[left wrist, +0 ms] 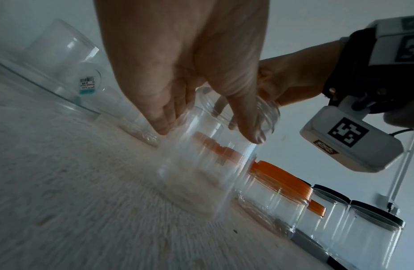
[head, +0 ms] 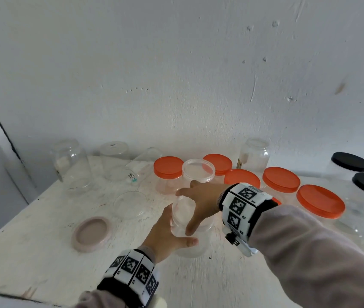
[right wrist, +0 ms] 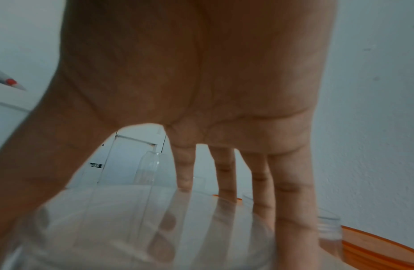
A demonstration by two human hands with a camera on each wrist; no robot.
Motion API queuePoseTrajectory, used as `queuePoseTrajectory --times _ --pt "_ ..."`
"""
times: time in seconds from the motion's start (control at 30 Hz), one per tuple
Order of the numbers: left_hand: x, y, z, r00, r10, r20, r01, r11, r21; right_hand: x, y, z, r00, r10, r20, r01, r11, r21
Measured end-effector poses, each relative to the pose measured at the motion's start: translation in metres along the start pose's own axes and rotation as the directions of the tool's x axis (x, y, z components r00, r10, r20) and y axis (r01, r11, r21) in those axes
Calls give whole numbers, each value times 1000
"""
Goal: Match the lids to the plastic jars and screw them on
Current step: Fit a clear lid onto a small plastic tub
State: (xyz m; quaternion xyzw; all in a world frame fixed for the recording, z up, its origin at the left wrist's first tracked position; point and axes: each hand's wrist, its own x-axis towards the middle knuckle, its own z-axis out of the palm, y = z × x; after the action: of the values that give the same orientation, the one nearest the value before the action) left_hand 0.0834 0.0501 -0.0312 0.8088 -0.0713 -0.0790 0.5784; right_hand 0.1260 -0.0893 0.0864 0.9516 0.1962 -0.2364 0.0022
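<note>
I am standing at the white table, both hands on the clear jar just in front of the orange-lidded jars. My left hand is wrapping its wall; my right hand is cupping its open mouth. It is probably light, slick and squashable, so I am gripping low and gently.

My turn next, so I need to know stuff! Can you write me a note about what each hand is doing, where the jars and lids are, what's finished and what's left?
Left hand: curled round the side of a clear jar standing on the table.
Right hand: reaches over the jar's top, fingers down its far side, thumb in front.
Whether this jar has a lid is too blurred to tell.
Done: the orange-lidded jars and black-lidded jars on the right are capped.
Left: the open jars at the back left, plus a loose pink lid and a clear lid lying on the table.
</note>
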Motion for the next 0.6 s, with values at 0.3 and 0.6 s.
queuePoseTrajectory --times 0.3,0.6 --pt "0 1 -1 1000 -13 21 13 1000 11 -1 3 0 999 -24 29 23 999 47" --pt "-2 2 -1 1000 -7 11 7 1000 23 -1 9 4 997 74 -14 -74 997 18"
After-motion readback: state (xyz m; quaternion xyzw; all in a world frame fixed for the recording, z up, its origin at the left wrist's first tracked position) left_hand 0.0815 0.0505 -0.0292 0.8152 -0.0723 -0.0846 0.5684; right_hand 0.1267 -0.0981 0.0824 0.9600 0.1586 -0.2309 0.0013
